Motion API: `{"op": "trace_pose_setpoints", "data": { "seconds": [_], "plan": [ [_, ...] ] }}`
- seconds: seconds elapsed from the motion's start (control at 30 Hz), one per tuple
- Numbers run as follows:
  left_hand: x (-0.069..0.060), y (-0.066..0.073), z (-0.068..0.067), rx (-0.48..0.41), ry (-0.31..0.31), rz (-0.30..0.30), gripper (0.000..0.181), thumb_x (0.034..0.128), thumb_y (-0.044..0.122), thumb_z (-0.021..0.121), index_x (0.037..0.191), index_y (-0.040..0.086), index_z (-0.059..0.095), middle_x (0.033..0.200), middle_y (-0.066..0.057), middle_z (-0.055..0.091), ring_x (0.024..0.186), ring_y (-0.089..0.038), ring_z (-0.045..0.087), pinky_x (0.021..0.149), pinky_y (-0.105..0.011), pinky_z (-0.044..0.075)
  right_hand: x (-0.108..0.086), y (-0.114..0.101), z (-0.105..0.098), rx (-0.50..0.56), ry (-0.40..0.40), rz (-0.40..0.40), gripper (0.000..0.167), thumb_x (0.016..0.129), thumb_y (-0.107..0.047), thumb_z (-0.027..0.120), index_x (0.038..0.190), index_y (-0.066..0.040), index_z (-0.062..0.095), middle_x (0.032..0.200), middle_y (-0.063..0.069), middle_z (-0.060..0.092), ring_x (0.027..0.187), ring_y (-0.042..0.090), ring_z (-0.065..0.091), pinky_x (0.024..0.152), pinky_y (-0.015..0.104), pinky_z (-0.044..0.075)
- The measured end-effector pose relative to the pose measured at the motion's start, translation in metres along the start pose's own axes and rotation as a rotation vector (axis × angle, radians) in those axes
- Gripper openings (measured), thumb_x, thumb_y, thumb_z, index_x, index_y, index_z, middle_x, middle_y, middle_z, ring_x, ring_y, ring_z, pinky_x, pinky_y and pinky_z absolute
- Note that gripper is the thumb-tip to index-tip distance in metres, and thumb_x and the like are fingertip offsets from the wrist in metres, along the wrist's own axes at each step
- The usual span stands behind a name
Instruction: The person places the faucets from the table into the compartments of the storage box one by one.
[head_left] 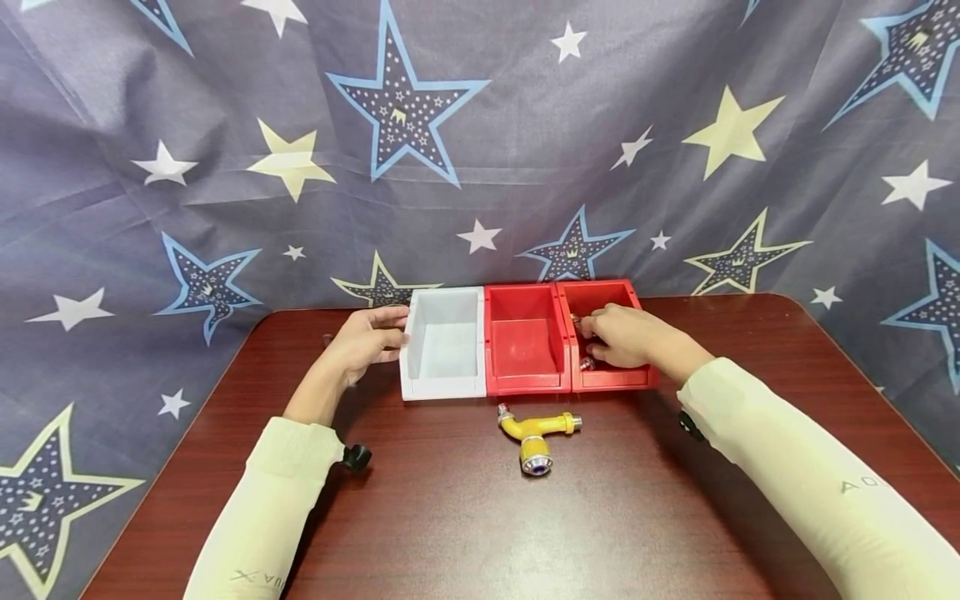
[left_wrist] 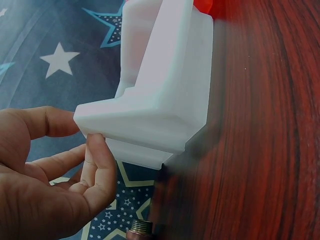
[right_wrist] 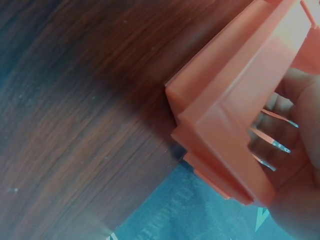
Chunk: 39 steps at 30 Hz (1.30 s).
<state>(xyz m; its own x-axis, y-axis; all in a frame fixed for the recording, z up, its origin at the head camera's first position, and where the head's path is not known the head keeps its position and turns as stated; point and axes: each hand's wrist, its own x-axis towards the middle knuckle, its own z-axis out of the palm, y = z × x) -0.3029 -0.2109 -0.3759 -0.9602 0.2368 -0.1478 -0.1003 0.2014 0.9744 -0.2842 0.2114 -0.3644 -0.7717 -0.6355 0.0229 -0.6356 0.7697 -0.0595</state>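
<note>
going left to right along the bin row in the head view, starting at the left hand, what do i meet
left hand → white bin → middle red bin → right red bin → right sleeve

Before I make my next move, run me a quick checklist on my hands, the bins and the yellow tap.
1. Left hand touching the white bin: ok.
2. Middle red bin standing between the other two: ok.
3. Right hand inside the rightmost red bin: ok.
4. Right hand holding something: cannot tell, grip hidden.
5. Yellow tap clear of both hands: ok, on the table.
</note>
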Motion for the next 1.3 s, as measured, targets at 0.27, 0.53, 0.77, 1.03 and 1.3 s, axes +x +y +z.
{"op": "trace_pose_setpoints", "data": {
  "seconds": [0.27, 0.53, 0.77, 1.03, 1.3],
  "plan": [
    [0.0, 0.0, -0.001, 0.004, -0.002, -0.007, 0.061, 0.0926, -0.005, 0.06, 0.151, -0.001, 0.045, 0.146, -0.026, 0.048, 0.095, -0.012, 0.063, 0.079, -0.027, 0.057, -0.003, 0.0, 0.0, -0.021, 0.019, -0.009, 0.013, 0.09, -0.016, 0.075, 0.1, -0.009, 0.071, 0.094, 0.008, 0.068, 0.089, 0.029, 0.064, 0.088, 0.048, 0.053],
    [-0.001, 0.001, -0.001, 0.014, 0.001, -0.003, 0.061, 0.0926, -0.005, 0.06, 0.152, -0.001, 0.045, 0.147, -0.026, 0.048, 0.096, -0.012, 0.063, 0.081, -0.029, 0.058, -0.011, 0.0, -0.007, -0.044, 0.057, 0.0, 0.018, 0.09, -0.018, 0.076, 0.104, -0.008, 0.07, 0.099, 0.008, 0.067, 0.095, 0.033, 0.06, 0.089, 0.049, 0.051],
    [-0.001, 0.0, -0.001, 0.006, 0.002, -0.005, 0.061, 0.0926, -0.005, 0.06, 0.152, -0.001, 0.044, 0.146, -0.027, 0.048, 0.093, -0.009, 0.062, 0.08, -0.028, 0.058, -0.016, -0.003, -0.014, -0.048, 0.085, -0.019, 0.019, 0.089, -0.019, 0.076, 0.104, -0.009, 0.068, 0.098, 0.01, 0.067, 0.093, 0.031, 0.058, 0.089, 0.048, 0.05],
    [0.0, -0.001, -0.001, 0.004, 0.001, -0.005, 0.061, 0.0926, -0.005, 0.06, 0.152, -0.001, 0.044, 0.147, -0.027, 0.047, 0.095, -0.01, 0.062, 0.081, -0.03, 0.058, -0.022, -0.009, -0.024, -0.094, 0.129, -0.04, 0.025, 0.087, -0.02, 0.078, 0.106, -0.009, 0.066, 0.091, 0.005, 0.061, 0.087, 0.029, 0.055, 0.083, 0.046, 0.049],
    [0.001, 0.0, -0.001, 0.007, 0.002, -0.009, 0.062, 0.0921, -0.006, 0.059, 0.152, -0.001, 0.044, 0.147, -0.026, 0.048, 0.094, -0.01, 0.062, 0.08, -0.029, 0.058, -0.026, -0.013, -0.028, -0.113, 0.157, -0.046, 0.028, 0.087, -0.021, 0.078, 0.11, -0.01, 0.067, 0.092, 0.004, 0.061, 0.09, 0.03, 0.055, 0.078, 0.045, 0.048]
  ]
}}
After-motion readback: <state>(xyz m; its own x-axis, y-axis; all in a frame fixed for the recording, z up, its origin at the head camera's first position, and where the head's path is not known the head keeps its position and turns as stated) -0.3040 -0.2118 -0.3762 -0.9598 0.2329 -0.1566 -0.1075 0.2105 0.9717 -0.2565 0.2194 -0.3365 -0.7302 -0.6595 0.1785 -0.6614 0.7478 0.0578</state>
